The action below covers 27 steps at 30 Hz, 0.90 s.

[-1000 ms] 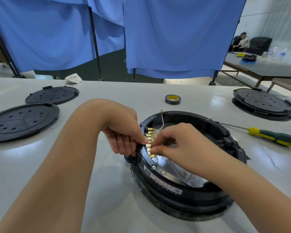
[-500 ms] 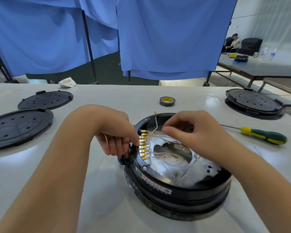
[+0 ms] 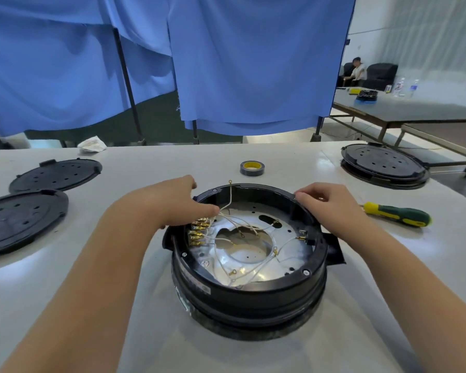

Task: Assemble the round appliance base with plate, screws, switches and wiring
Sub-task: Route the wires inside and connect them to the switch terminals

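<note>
The round black appliance base [image 3: 249,289] stands open side up in the middle of the white table. A shiny metal plate [image 3: 256,255] lies inside it, crossed by loose white wires [image 3: 234,220]. A row of gold terminals [image 3: 198,231] sits at the inner left wall. My left hand [image 3: 172,204] grips the far left rim, thumb inside by the wires and fingers outside. My right hand [image 3: 326,203] holds the far right rim with its fingers curled over the edge.
A green and yellow screwdriver [image 3: 398,218] lies right of the base. A tape roll [image 3: 252,168] sits behind it. Two black perforated lids [image 3: 55,175] [image 3: 19,220] lie at the left, and another closed base [image 3: 382,164] stands at the far right. Blue curtains hang behind the table.
My right hand has left the terminals and moved out to the right rim. My left hand has shifted from the terminal block to the far left rim.
</note>
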{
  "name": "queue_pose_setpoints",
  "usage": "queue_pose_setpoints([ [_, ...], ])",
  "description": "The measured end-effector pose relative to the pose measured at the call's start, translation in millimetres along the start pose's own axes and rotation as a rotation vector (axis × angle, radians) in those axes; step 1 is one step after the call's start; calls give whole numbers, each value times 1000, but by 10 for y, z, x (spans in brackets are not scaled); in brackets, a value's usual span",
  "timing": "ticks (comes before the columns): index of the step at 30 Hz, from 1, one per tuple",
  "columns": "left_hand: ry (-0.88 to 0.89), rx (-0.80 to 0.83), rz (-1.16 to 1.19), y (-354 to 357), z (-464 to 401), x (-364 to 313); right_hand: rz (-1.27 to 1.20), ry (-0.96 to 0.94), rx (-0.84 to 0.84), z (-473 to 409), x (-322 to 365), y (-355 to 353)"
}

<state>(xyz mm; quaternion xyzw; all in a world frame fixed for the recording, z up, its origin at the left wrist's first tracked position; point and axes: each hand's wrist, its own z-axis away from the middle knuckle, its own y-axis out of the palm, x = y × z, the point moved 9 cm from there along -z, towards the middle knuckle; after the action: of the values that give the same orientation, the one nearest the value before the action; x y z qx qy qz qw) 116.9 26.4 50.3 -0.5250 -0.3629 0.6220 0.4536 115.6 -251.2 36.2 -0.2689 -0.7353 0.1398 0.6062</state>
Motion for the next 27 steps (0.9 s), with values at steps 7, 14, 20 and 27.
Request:
queue_pose_setpoints([
  [7,159,-142,-40,58,-73,-275,-156,34,-34,-10,-70,-13],
  [14,132,-171,-30,-7,-137,-130,-277,41,-128,-52,-149,-135],
  [20,127,-137,-34,-8,-131,-100,-399,-105,-288,16,18,-382],
  [27,202,-179,97,-146,11,-224,-801,-87,-227,96,240,-354],
])
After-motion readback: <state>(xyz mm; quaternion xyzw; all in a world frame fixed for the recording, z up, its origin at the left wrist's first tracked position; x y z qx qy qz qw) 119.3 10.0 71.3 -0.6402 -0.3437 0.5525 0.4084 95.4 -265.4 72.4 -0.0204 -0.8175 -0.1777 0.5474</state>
